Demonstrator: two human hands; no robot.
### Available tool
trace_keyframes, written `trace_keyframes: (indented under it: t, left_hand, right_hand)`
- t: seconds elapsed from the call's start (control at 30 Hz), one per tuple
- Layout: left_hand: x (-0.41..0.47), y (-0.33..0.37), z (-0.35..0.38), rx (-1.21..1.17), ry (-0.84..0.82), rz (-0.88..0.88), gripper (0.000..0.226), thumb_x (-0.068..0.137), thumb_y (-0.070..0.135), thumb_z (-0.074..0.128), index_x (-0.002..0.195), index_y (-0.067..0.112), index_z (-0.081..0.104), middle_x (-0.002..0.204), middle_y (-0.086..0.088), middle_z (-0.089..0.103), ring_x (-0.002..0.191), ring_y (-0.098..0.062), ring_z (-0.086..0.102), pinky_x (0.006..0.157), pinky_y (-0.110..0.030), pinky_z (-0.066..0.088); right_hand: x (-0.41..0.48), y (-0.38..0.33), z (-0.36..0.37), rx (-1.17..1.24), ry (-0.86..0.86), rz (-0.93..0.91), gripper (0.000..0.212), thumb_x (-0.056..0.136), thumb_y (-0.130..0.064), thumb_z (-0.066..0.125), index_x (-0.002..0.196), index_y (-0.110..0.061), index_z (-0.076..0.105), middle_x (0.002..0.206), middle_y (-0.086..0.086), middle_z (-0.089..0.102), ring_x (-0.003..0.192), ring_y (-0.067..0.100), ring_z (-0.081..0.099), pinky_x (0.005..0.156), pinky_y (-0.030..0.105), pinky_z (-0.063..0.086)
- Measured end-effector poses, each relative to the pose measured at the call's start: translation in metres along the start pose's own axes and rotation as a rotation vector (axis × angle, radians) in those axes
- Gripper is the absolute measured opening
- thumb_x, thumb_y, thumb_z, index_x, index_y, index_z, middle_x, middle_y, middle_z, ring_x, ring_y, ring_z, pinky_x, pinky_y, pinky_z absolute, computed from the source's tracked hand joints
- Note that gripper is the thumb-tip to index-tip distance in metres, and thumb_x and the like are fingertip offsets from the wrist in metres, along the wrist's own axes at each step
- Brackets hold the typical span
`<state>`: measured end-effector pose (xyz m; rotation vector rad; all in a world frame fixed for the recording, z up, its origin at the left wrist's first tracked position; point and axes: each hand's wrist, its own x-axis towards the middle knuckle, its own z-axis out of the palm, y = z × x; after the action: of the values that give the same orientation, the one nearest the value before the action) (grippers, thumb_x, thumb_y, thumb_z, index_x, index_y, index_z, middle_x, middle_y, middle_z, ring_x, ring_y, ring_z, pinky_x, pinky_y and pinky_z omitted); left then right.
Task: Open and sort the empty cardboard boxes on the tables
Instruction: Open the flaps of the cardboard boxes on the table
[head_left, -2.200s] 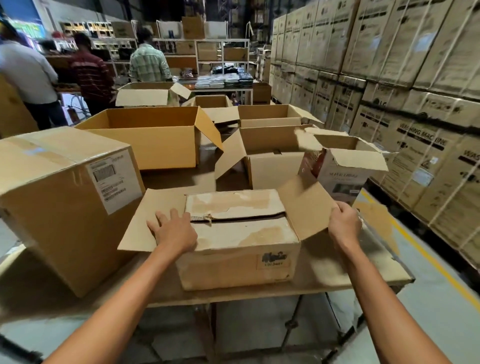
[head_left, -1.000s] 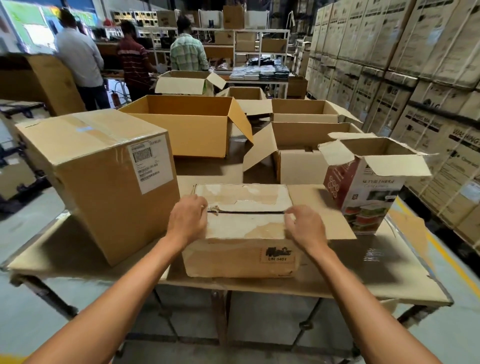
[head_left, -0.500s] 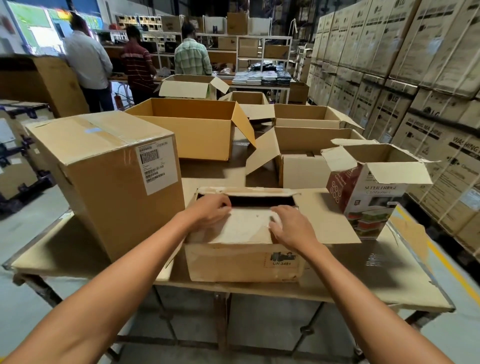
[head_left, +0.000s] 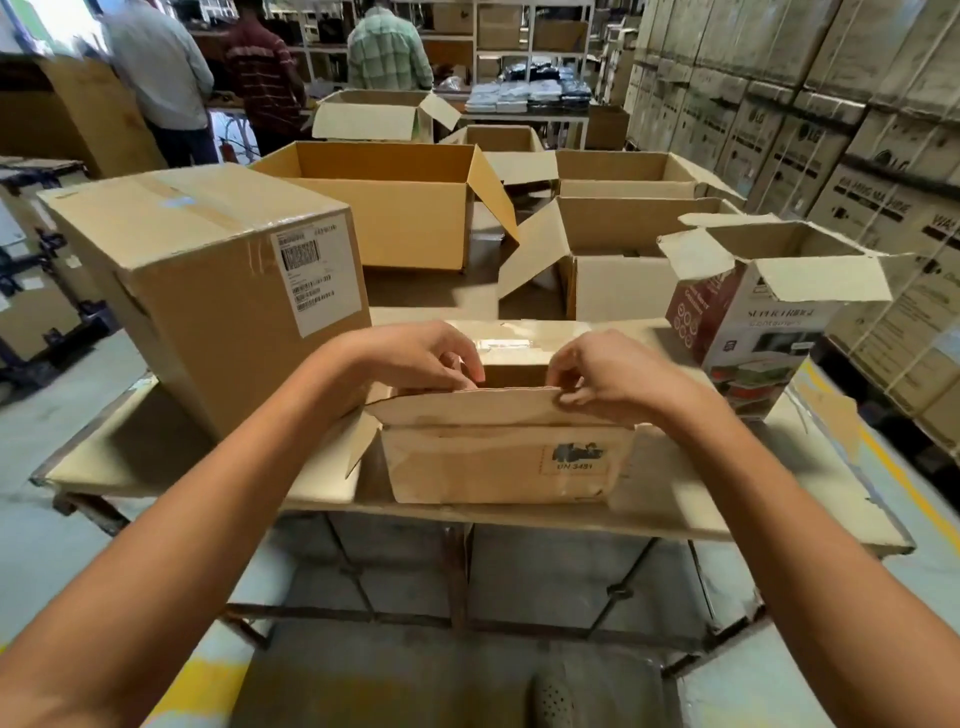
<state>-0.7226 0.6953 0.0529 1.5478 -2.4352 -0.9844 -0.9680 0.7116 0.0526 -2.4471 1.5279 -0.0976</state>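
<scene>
Warehouse, stacked printed cartons (head_left: 831, 130) at right. Cardboard-topped desk (head_left: 727, 514), metal frame. At its near edge, centre: small box (head_left: 498, 462), scuffed matte brown, rectangular; left hand (head_left: 410, 358) and right hand (head_left: 613, 379) pinch its raised near flap (head_left: 493, 408).

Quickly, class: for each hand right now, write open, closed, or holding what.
Left hand: closed, gripping the near flap of the small box.
Right hand: closed, pinching the same flap's edge.
</scene>
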Motion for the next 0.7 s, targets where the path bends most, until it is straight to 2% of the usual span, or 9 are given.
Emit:
trace_keyframes:
  t: [0.1, 0.2, 0.23, 0.3, 0.37, 0.43, 0.5, 0.6, 0.7]
  left_hand:
    - [0.000, -0.005, 0.039, 0.094, -0.012, -0.045, 0.037, 0.096, 0.043, 0.058, 0.128, 0.025, 0.059, 0.114, 0.009, 0.063, 0.102, -0.008, 0.061, 0.084, -0.021, 0.049]
    - [0.005, -0.017, 0.086, 0.129, 0.054, -0.077, 0.044, 0.101, 0.053, 0.042, 0.134, 0.026, 0.053, 0.121, 0.009, 0.059, 0.111, -0.012, 0.057, 0.092, -0.031, 0.048]
    - [0.007, -0.022, 0.099, 0.167, 0.112, -0.062, 0.047, 0.101, 0.056, 0.037, 0.132, 0.026, 0.054, 0.122, 0.008, 0.061, 0.109, -0.013, 0.059, 0.093, -0.035, 0.048]
    - [0.013, -0.035, 0.119, 0.327, 0.279, -0.052, 0.049, 0.099, 0.062, 0.033, 0.124, 0.027, 0.057, 0.113, 0.007, 0.065, 0.099, -0.013, 0.061, 0.084, -0.034, 0.045]
    - [0.015, -0.042, 0.135, 0.479, 0.424, -0.071, 0.048, 0.098, 0.063, 0.033, 0.114, 0.027, 0.059, 0.101, 0.008, 0.065, 0.087, -0.011, 0.059, 0.075, -0.028, 0.040]
    - [0.016, -0.038, 0.140, 0.467, 0.521, -0.084, 0.047, 0.100, 0.060, 0.029, 0.100, 0.027, 0.061, 0.089, 0.008, 0.064, 0.077, -0.010, 0.056, 0.070, -0.029, 0.041]
    - [0.020, -0.033, 0.129, 0.313, 0.489, -0.146, 0.052, 0.103, 0.056, 0.023, 0.092, 0.024, 0.063, 0.086, 0.006, 0.065, 0.077, -0.012, 0.058, 0.071, -0.034, 0.043]
    - [0.037, -0.031, 0.099, 0.038, 0.213, -0.255, 0.050, 0.105, 0.050, 0.027, 0.115, 0.020, 0.066, 0.116, -0.001, 0.068, 0.106, -0.019, 0.061, 0.090, -0.038, 0.046]
    - [0.056, -0.041, 0.076, 0.097, 0.019, -0.330, 0.048, 0.106, 0.043, 0.035, 0.147, 0.019, 0.046, 0.150, -0.004, 0.047, 0.139, -0.025, 0.041, 0.115, -0.040, 0.031]
  right_hand:
    - [-0.020, 0.002, 0.020, 0.175, -0.150, -0.025, 0.029, 0.088, -0.020, 0.072, 0.115, -0.026, 0.068, 0.119, -0.007, 0.065, 0.107, 0.008, 0.058, 0.090, 0.026, 0.049]
    - [-0.031, 0.014, 0.056, 0.076, -0.255, -0.054, 0.075, 0.082, -0.048, 0.076, 0.146, -0.037, 0.039, 0.154, -0.007, 0.039, 0.133, 0.014, 0.040, 0.108, 0.034, 0.034]
    - [-0.032, 0.017, 0.066, 0.026, -0.277, -0.065, 0.092, 0.076, -0.061, 0.075, 0.152, -0.039, 0.028, 0.163, -0.005, 0.024, 0.146, 0.019, 0.025, 0.117, 0.041, 0.024]
    - [-0.033, 0.022, 0.081, -0.045, -0.300, -0.070, 0.115, 0.061, -0.082, 0.065, 0.156, -0.040, 0.014, 0.167, -0.003, 0.000, 0.153, 0.025, -0.002, 0.122, 0.051, 0.004]
    - [-0.029, 0.023, 0.088, -0.076, -0.296, -0.067, 0.125, 0.051, -0.094, 0.050, 0.157, -0.040, 0.014, 0.168, -0.001, -0.004, 0.153, 0.027, -0.006, 0.122, 0.052, 0.001]
    - [-0.020, 0.022, 0.089, -0.059, -0.220, -0.050, 0.108, 0.065, -0.088, 0.053, 0.156, -0.038, 0.021, 0.166, -0.001, 0.015, 0.151, 0.026, 0.014, 0.121, 0.050, 0.014]
    - [-0.009, 0.024, 0.086, 0.016, -0.084, -0.007, 0.080, 0.085, -0.068, 0.059, 0.152, -0.035, 0.032, 0.156, -0.004, 0.038, 0.141, 0.020, 0.037, 0.115, 0.047, 0.032]
    - [0.013, 0.032, 0.083, 0.132, 0.014, 0.051, 0.050, 0.097, -0.047, 0.056, 0.143, -0.029, 0.048, 0.144, -0.005, 0.054, 0.130, 0.016, 0.051, 0.105, 0.038, 0.045]
    - [0.039, 0.040, 0.084, 0.131, -0.029, 0.086, 0.041, 0.102, -0.037, 0.050, 0.141, -0.024, 0.052, 0.145, -0.001, 0.054, 0.131, 0.017, 0.051, 0.108, 0.038, 0.044]
